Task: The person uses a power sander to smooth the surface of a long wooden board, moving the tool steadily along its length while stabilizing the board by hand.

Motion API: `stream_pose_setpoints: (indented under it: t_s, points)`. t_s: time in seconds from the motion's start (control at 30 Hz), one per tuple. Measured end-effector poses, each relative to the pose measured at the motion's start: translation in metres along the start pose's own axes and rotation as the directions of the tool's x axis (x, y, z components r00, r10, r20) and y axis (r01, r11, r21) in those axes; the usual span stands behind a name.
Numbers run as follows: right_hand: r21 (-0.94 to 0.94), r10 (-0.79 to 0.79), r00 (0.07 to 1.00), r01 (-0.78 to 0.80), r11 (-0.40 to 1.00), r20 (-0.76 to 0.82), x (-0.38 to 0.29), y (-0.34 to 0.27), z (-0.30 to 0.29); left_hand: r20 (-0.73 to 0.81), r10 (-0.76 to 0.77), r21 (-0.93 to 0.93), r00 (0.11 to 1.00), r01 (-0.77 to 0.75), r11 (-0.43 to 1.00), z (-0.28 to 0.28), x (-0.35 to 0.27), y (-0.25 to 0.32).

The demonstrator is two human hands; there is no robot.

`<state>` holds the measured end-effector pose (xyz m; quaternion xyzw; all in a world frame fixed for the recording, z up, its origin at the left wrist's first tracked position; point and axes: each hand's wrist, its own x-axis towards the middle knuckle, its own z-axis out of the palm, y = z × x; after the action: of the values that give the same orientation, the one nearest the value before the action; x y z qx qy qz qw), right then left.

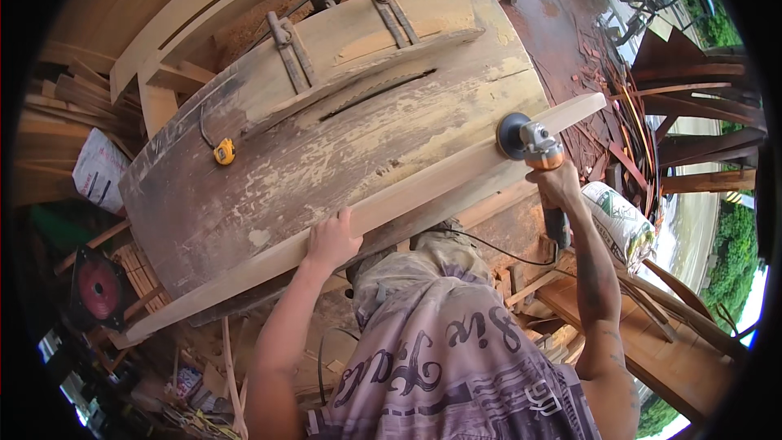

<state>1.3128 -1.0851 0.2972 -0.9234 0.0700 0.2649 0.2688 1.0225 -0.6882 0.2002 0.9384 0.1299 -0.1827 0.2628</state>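
Observation:
My right hand (557,182) grips an angle grinder (542,145) with an orange gear-end body and a round dark disc (512,135). The disc is at the upper face of a long pale wooden board (421,178), near its right end. That board lies slantwise along the near edge of a worn wooden saw table (293,171). My left hand (333,241) holds the board around its edge, left of its middle. A saw blade (379,95) shows in a slot beyond, beside a wooden fence (366,73) held by metal clamps (391,15).
A yellow tape measure (224,151) lies on the table's left part. A black cord (507,255) runs from the grinder past my waist. Right of me stand a white sack (618,220) and scrap wood; a dark-framed fan or speaker-like object (98,289) is at left.

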Motion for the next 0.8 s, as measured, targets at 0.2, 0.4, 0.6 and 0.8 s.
stream_pose_setpoints:
  t_s: [0.2,0.4,0.6,0.8]
  points:
    - [-0.006,-0.029,0.994,0.03,1.0,0.106,-0.105,-0.077,0.094,0.109,-0.076,0.117,0.991,0.063,0.991,-0.026,-0.083,-0.134]
    - [-0.049,-0.159,0.973,0.17,0.984,0.169,-0.17,-0.12,0.166,-0.081,0.029,0.012,0.996,-0.028,1.0,-0.014,-0.104,-0.166]
    - [-0.171,-0.132,0.958,0.179,0.969,0.253,-0.214,-0.149,0.218,-0.205,0.093,0.014,0.974,-0.092,0.996,0.003,-0.109,-0.173]
    - [-0.222,-0.072,0.97,0.125,0.967,0.233,-0.225,-0.148,0.216,-0.25,0.086,0.001,0.964,-0.089,0.996,0.006,-0.111,-0.176]
